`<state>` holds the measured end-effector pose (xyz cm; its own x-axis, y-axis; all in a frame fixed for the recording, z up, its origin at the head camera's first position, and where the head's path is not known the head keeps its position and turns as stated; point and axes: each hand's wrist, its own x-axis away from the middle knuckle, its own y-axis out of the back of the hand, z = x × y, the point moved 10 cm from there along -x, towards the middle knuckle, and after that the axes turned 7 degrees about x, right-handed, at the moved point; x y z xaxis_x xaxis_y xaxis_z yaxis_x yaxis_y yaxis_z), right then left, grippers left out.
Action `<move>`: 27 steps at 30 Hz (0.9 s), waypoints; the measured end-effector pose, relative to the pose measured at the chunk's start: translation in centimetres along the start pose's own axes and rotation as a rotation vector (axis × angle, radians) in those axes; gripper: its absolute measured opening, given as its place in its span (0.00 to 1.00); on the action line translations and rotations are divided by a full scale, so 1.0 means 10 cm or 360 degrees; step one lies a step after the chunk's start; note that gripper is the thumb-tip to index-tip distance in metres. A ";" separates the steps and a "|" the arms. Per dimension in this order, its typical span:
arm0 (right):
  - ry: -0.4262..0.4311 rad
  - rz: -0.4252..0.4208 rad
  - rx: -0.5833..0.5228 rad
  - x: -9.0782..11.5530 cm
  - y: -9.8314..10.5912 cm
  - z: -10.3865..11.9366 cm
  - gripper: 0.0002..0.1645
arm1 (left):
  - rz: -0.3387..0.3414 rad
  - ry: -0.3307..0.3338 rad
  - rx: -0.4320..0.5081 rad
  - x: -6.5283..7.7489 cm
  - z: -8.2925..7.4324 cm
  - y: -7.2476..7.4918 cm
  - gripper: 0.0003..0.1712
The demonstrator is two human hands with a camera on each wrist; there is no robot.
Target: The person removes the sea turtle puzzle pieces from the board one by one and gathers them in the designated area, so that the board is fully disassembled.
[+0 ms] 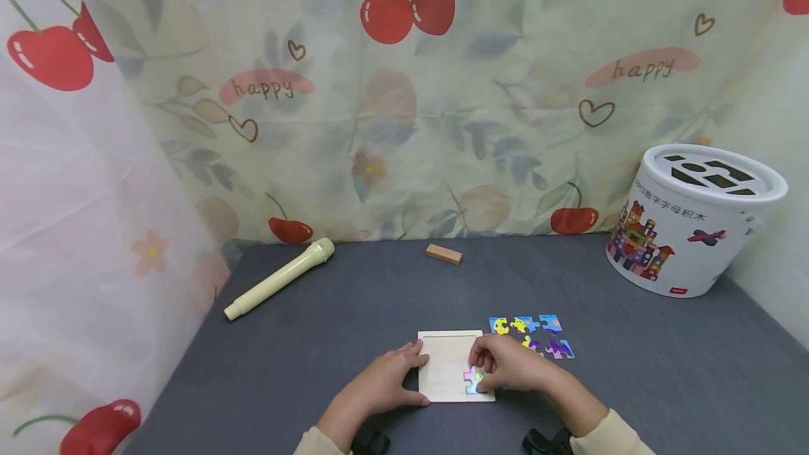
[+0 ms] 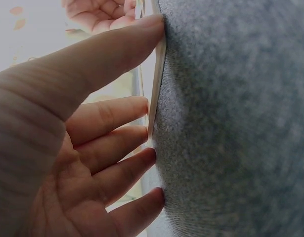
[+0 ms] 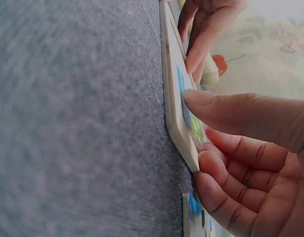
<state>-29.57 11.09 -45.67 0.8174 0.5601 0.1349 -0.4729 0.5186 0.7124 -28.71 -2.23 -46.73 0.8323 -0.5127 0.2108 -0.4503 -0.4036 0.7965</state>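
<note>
A shallow wooden puzzle tray [image 1: 442,371] lies flat on the dark table. At its left side my left hand [image 1: 395,379] steadies it, thumb near the lower corner and extended fingers along the upper left edge. My right hand [image 1: 515,364] is over the tray's right side, holding a shiny jigsaw piece [image 1: 471,379] with thumb and curled fingers. In the right wrist view the thumb lies on the face of the colourful jigsaw piece [image 3: 195,129], and other fingertips meet the tray's edge. The left wrist view shows the left thumb [image 2: 127,42] against the tray's rim.
Several loose jigsaw pieces [image 1: 550,323] lie right of the tray, partly hidden by the right hand. Farther back are a cream microphone-shaped stick [image 1: 278,281] and a small wooden block [image 1: 444,253]. A white lidded bucket [image 1: 689,230] stands at the back right, before a printed curtain [image 1: 430,125].
</note>
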 end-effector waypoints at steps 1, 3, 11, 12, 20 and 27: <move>0.0009 -0.0003 -0.0004 0.00 0.00 0.00 0.17 | 0.0000 -0.0002 -0.0001 0.00 0.00 0.00 0.39; 0.0025 -0.0002 -0.0011 0.00 -0.01 0.01 0.17 | 0.0002 -0.0006 -0.0004 0.00 0.00 0.00 0.39; 0.0023 -0.0011 -0.0060 0.02 -0.01 -0.01 0.13 | -0.0003 -0.0022 -0.0019 0.00 -0.01 0.01 0.38; 0.0015 -0.0017 -0.0077 0.02 0.00 -0.02 0.12 | -0.0002 -0.0017 -0.0020 0.00 -0.01 0.01 0.38; 0.0087 -0.0026 -0.0218 0.09 0.07 -0.07 0.08 | -0.0004 -0.0022 -0.0013 0.00 -0.02 0.00 0.39; 0.0046 -0.0078 -0.0295 0.27 0.24 -0.26 0.10 | 0.0006 -0.0010 0.0016 0.01 0.00 -0.01 0.39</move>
<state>-29.31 15.56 -45.41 0.8324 0.5482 0.0813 -0.4875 0.6544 0.5781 -28.58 -2.24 -46.76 0.8286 -0.5190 0.2101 -0.4567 -0.4093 0.7899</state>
